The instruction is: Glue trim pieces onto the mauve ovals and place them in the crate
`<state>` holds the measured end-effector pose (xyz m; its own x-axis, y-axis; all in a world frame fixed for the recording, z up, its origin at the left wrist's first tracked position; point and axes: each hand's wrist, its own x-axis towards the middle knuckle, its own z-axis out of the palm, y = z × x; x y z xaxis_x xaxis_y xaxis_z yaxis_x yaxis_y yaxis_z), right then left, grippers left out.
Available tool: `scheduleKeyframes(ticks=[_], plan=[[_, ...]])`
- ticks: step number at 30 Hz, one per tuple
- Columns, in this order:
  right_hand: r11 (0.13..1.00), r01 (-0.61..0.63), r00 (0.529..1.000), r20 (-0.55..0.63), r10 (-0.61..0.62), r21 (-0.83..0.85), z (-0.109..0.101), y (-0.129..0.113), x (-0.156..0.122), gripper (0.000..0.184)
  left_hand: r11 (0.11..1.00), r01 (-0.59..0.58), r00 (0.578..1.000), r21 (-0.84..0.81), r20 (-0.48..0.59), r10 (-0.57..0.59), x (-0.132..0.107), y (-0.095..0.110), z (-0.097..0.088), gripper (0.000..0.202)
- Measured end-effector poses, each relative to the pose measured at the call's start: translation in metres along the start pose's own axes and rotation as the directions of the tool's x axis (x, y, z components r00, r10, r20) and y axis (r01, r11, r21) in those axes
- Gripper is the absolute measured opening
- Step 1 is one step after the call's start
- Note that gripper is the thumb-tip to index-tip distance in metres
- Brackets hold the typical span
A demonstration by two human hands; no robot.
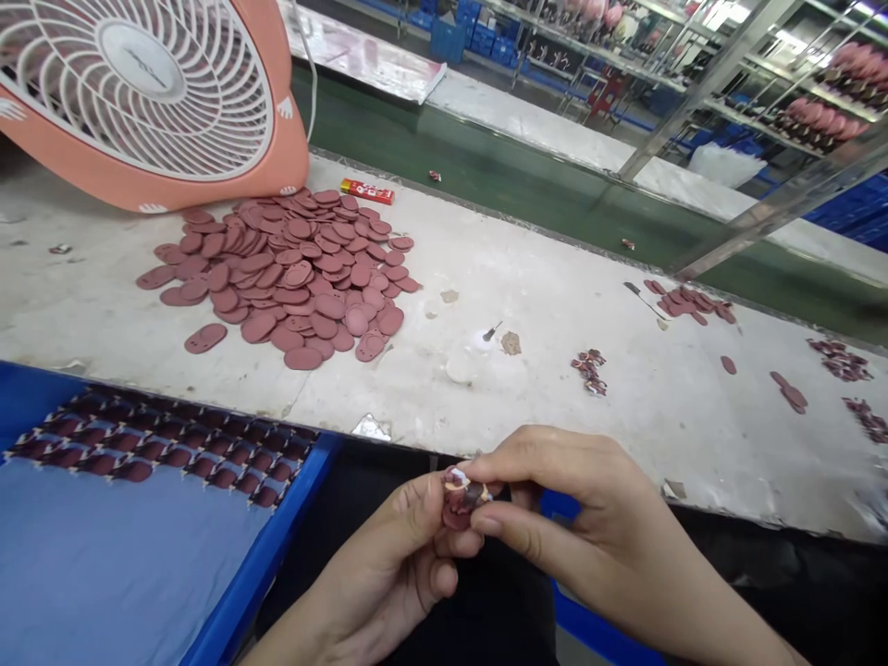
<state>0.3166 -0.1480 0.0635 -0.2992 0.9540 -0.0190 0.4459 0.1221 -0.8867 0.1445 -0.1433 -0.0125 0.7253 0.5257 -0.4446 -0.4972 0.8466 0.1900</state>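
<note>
Head view: left hand [395,555] and right hand [561,504] together pinch a small maroon piece [462,499] between their fingertips, below the near edge of the worktable [555,305]. A heap of maroon oval pieces [291,273] lies beside a fan [153,92]; finished rows fill a blue tray [277,546].

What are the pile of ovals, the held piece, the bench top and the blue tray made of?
Pile of ovals: thin leather or faux leather, probably; matte maroon, flat, clean-cut edges. Held piece: same maroon sheet with pale bits; too small to tell more. Bench top: looks like white coated board, scuffed and stained. Blue tray: likely moulded plastic, smooth rim.
</note>
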Motion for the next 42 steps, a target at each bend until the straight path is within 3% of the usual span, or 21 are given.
scheduleKeyframes(ticks=[19,22,27,34,39,42], plan=[[0.998,0.041,0.999,-0.026,-0.04,0.044,0.008,0.002,0.002,0.026,0.995,-0.001,0.997,-0.095,-0.079,-0.007,0.001,-0.003,-0.001,0.021],[0.999,0.035,0.999,-0.029,-0.034,0.041,0.006,0.004,0.0,0.028,0.995,-0.017,0.998,-0.1,-0.065,0.01,-0.001,-0.003,-0.007,0.02],[0.999,0.037,0.99,-0.138,-0.039,-0.019,0.002,0.009,-0.003,0.026,0.995,0.005,0.999,-0.095,-0.046,-0.009,-0.003,0.0,-0.012,0.031],[0.999,0.035,0.997,-0.062,-0.035,0.0,0.017,0.016,0.0,0.021,0.998,-0.049,0.999,-0.038,0.018,0.05,0.001,0.003,-0.011,0.028],[0.974,0.18,0.957,-0.205,-0.205,-0.137,0.028,0.02,0.005,0.018,0.989,-0.09,0.996,0.121,0.04,0.086,-0.004,0.012,-0.009,0.038],[0.891,0.264,0.868,-0.313,-0.386,-0.369,0.037,0.024,0.009,0.019,0.924,-0.269,0.951,0.271,-0.077,0.3,-0.007,0.013,-0.009,0.037]])
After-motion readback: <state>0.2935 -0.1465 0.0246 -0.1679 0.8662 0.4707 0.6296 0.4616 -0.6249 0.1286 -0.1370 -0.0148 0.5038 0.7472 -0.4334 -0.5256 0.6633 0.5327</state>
